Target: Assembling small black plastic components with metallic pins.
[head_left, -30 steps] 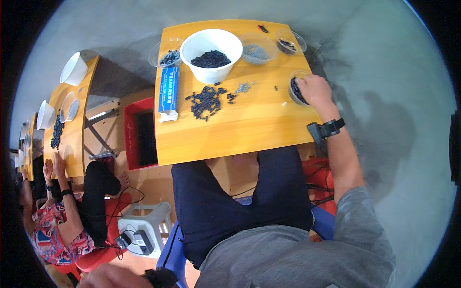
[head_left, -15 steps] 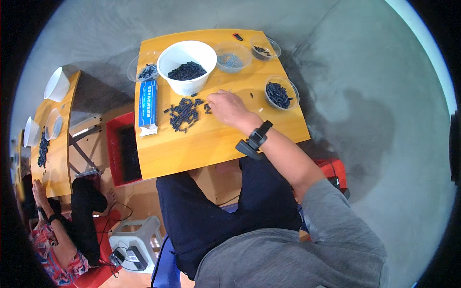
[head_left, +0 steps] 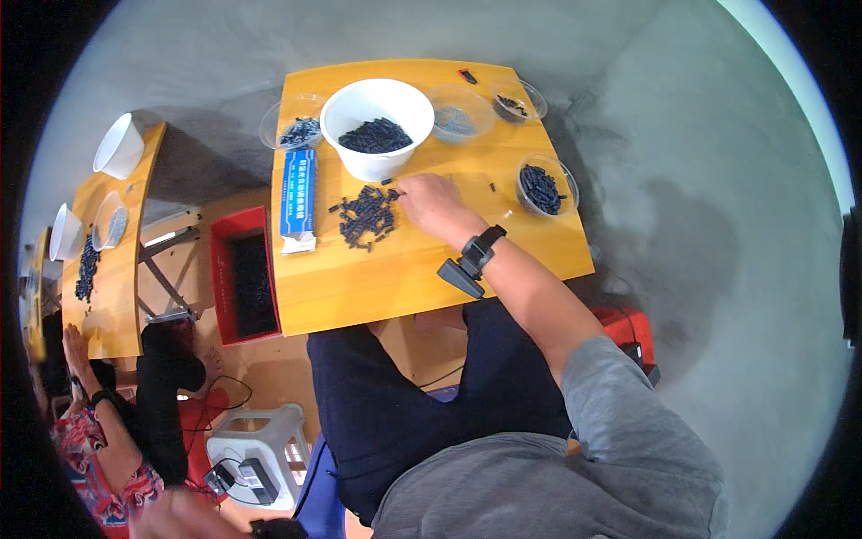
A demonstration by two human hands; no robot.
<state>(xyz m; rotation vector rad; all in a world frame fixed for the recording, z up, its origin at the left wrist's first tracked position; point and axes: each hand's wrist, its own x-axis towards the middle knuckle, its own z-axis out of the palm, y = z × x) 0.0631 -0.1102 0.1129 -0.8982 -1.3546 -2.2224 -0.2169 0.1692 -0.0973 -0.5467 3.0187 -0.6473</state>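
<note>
My right hand (head_left: pixel 429 201) reaches over the yellow wooden table with its fingers curled together. Its fingertips touch the right edge of a loose pile of short black cylindrical pieces (head_left: pixel 366 216); whatever they pinch is hidden. Just beyond the pile stands a white bucket (head_left: pixel 377 164), part filled with more such pieces. A blurred hand with a black wristband, my left hand (head_left: pixel 184 516), shows at the lower left edge, away from the table. Motion smears its fingers.
A blue and white box (head_left: pixel 299 198) lies left of the pile. Clear plastic bowls (head_left: pixel 577 193) with small parts stand around the table. A red bin (head_left: pixel 247 339) sits at its left side. Another person (head_left: pixel 117 449) works at a second table on the left.
My right hand has come closer to the pile, and the few pieces beside it now lie against the pile. My left hand has entered at the lower left. The whole view has shifted slightly.
</note>
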